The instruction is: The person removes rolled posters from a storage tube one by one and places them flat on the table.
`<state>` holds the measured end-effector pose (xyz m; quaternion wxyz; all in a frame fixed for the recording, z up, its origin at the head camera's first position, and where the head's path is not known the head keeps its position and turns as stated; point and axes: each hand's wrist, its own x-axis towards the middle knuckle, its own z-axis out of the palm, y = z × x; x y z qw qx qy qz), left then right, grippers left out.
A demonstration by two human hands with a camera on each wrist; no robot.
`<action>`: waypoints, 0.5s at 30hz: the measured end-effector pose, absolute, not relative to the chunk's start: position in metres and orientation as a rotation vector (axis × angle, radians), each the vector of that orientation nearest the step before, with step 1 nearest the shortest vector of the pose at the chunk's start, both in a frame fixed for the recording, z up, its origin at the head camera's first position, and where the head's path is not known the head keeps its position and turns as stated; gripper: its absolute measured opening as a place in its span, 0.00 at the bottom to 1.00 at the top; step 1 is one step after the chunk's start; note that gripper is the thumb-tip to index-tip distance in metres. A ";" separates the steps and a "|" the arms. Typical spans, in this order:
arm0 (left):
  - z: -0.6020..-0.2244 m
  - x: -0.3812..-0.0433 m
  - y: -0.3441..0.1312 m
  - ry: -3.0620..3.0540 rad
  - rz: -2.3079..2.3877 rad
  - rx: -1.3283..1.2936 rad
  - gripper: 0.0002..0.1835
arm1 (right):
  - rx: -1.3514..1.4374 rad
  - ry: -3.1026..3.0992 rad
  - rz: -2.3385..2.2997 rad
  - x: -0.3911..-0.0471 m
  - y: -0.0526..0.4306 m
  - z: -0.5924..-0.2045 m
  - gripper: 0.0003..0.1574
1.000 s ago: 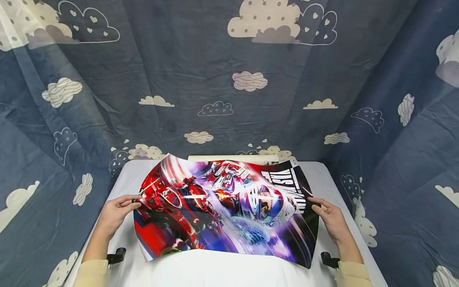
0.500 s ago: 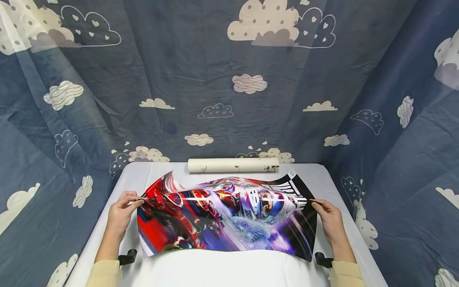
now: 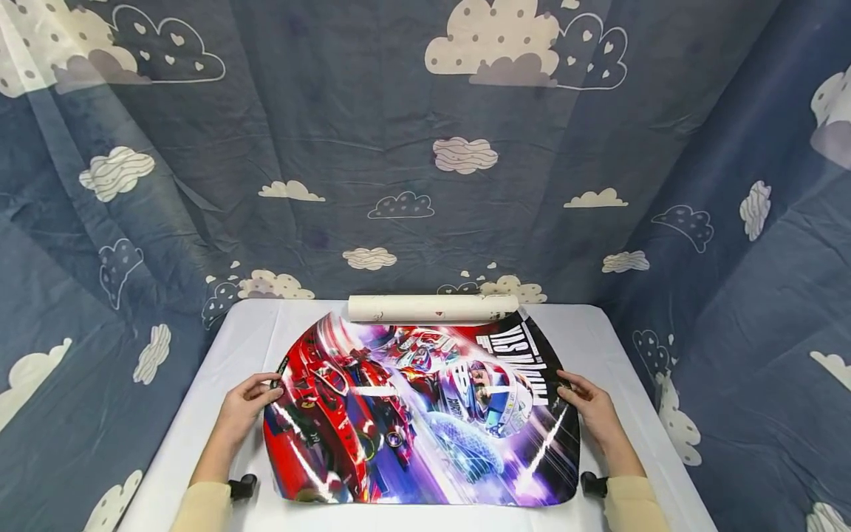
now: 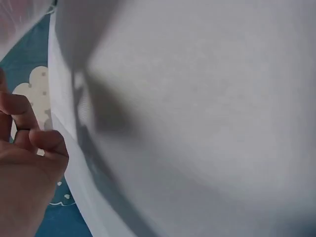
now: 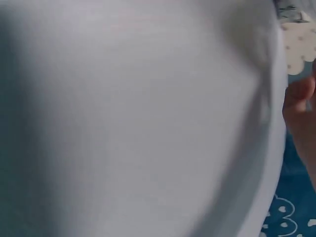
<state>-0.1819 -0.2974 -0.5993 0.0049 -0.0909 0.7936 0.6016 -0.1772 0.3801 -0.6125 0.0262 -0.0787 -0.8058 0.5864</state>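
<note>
A glossy poster (image 3: 412,414) with red race cars, a helmeted driver and white lettering is held out over the white-covered table in the head view. My left hand (image 3: 241,414) pinches its left edge between thumb and fingers. At the opposite edge my right hand (image 3: 594,415) pinches it the same way. The sheet bows, its near edge toward me. In the left wrist view part of the left hand (image 4: 29,143) shows at the left; the right hand (image 5: 302,116) is partly cut off in the right wrist view. A white surface fills most of both wrist views.
A rolled cream paper tube (image 3: 432,308) lies across the back of the table (image 3: 253,325), right at the poster's far edge; whether they touch I cannot tell. Blue cloud-patterned cloth (image 3: 399,148) hangs behind and on both sides.
The poster's buckled far part has smoothed out, and its near edge has come lower, toward me. Both hands have moved slightly inward and down. The tube, mostly hidden a second ago, now shows.
</note>
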 end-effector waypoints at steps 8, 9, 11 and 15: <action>-0.604 -0.184 -0.295 2.703 1.450 -0.235 0.21 | -0.185 -2.709 1.525 -0.183 0.378 -0.621 0.27; -0.605 -0.185 -0.295 2.723 1.399 -0.228 0.20 | -0.187 -2.721 1.507 -0.185 0.377 -0.621 0.26; -0.605 -0.187 -0.295 2.760 1.304 -0.198 0.18 | -0.193 -2.751 1.469 -0.187 0.375 -0.621 0.22; -0.604 -0.190 -0.293 2.803 1.210 -0.143 0.14 | -0.180 -2.853 1.352 -0.191 0.373 -0.619 0.17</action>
